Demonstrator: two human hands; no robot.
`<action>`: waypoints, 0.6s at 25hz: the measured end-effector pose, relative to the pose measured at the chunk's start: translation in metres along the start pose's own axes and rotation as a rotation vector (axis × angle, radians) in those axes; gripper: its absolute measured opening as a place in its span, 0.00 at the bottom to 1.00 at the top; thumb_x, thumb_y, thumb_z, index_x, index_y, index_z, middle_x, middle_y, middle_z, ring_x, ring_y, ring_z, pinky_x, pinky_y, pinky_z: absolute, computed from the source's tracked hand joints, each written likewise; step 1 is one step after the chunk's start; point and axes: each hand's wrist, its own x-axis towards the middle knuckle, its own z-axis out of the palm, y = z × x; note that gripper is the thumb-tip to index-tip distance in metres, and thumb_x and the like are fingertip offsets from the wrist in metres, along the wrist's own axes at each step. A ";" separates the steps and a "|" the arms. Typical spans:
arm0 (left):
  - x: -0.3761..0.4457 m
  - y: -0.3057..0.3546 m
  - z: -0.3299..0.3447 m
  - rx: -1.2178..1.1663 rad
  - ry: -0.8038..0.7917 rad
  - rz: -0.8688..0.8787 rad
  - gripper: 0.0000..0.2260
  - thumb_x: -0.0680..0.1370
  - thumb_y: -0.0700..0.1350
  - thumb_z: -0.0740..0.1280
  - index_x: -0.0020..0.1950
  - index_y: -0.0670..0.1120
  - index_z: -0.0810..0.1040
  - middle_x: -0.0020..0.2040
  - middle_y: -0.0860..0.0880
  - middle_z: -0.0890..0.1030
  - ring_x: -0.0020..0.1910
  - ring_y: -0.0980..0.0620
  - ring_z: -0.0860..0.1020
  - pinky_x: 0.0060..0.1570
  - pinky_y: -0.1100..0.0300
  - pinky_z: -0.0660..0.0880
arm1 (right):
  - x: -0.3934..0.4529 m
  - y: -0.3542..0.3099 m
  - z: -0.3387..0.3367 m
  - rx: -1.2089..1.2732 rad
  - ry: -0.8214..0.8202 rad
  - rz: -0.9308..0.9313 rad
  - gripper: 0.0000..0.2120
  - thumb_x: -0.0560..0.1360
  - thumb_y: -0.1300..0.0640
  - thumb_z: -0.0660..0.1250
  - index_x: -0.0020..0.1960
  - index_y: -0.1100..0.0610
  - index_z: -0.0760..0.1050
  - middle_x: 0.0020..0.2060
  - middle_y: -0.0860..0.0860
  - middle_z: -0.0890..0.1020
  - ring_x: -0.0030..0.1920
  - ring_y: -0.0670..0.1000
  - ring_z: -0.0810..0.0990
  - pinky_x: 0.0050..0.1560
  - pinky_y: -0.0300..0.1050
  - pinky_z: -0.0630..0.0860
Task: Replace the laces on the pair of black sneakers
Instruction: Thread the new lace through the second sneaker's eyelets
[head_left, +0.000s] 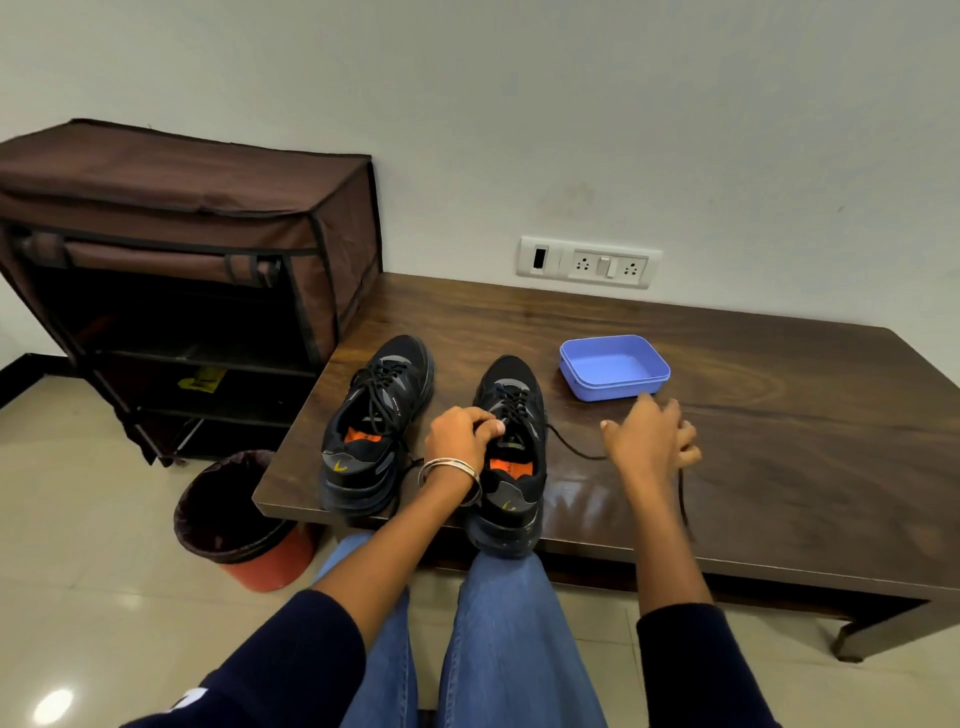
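A person's left hand (457, 436) pinches the laces at the tongue of the right sneaker (511, 452), which sits at the near edge of a wooden table (779, 415), while the right hand (649, 436) curls around a limp black lace (574, 447) drawn out to the right. The cord looks light and floppy, best gripped near its tip; the left sneaker (374, 431) remains laced, with a blue tray (613, 366) just beyond and open tabletop to the right
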 end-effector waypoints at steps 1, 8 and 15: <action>0.002 -0.001 -0.002 -0.025 -0.008 -0.025 0.07 0.75 0.49 0.70 0.49 0.48 0.84 0.48 0.48 0.83 0.49 0.48 0.80 0.50 0.55 0.76 | -0.002 -0.003 0.007 0.023 -0.007 -0.080 0.13 0.75 0.53 0.70 0.58 0.56 0.77 0.66 0.58 0.73 0.68 0.62 0.66 0.66 0.58 0.62; 0.020 0.007 -0.015 0.172 -0.184 -0.091 0.12 0.80 0.45 0.60 0.53 0.40 0.80 0.54 0.40 0.81 0.54 0.39 0.78 0.53 0.51 0.76 | -0.019 -0.028 0.055 0.411 -0.240 -0.058 0.24 0.76 0.47 0.69 0.25 0.57 0.69 0.28 0.55 0.75 0.36 0.56 0.74 0.36 0.45 0.67; 0.029 -0.006 -0.017 -0.141 -0.189 -0.227 0.11 0.76 0.43 0.67 0.33 0.46 0.80 0.37 0.45 0.84 0.39 0.46 0.82 0.43 0.52 0.81 | -0.018 -0.026 0.068 0.842 -0.323 0.205 0.23 0.72 0.45 0.73 0.33 0.65 0.77 0.28 0.54 0.77 0.31 0.54 0.75 0.35 0.47 0.72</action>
